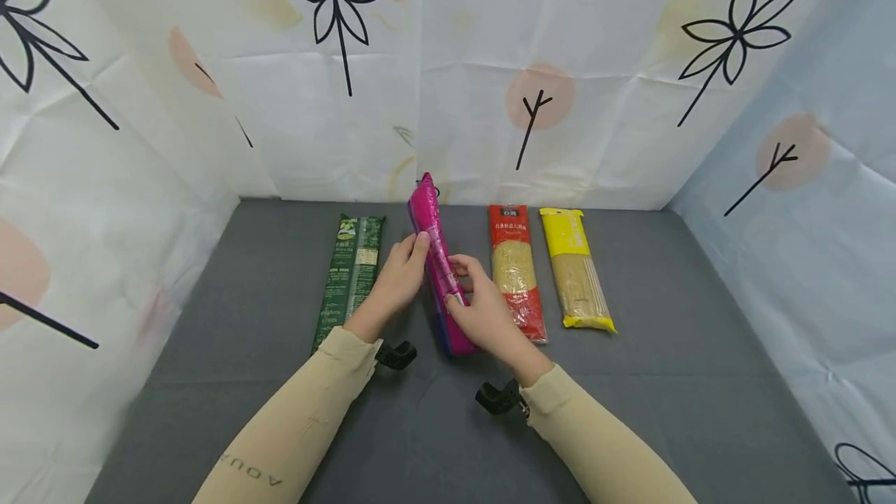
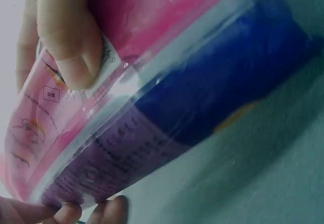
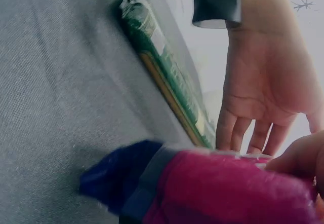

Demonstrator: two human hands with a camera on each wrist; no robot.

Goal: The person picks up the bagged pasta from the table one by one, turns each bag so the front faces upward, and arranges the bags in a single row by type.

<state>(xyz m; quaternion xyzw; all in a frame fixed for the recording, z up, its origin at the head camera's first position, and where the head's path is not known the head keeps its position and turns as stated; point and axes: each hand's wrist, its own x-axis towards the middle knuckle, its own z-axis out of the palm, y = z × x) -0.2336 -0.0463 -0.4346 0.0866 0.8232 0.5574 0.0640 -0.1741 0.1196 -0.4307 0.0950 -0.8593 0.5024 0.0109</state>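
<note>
Between both hands a pink and blue plastic packet (image 1: 438, 261) stands on its narrow side, tilted, over the dark table. My left hand (image 1: 400, 277) grips its far part, the thumb lying on the pink face. Nearer the packet's lower end, my right hand (image 1: 484, 313) holds it from the right between thumb and fingers. The left wrist view shows the packet's blue end (image 2: 217, 77) and a printed purple panel (image 2: 111, 158) along its side. A green spaghetti packet (image 1: 343, 278) lies just left of the left hand, partly behind that forearm.
To the right of the hands lie a red packet of noodles (image 1: 516, 274) and a yellow packet of noodles (image 1: 577, 274), side by side on the grey cloth (image 1: 665, 411). Patterned white fabric walls (image 1: 462, 123) enclose the table at the back and sides.
</note>
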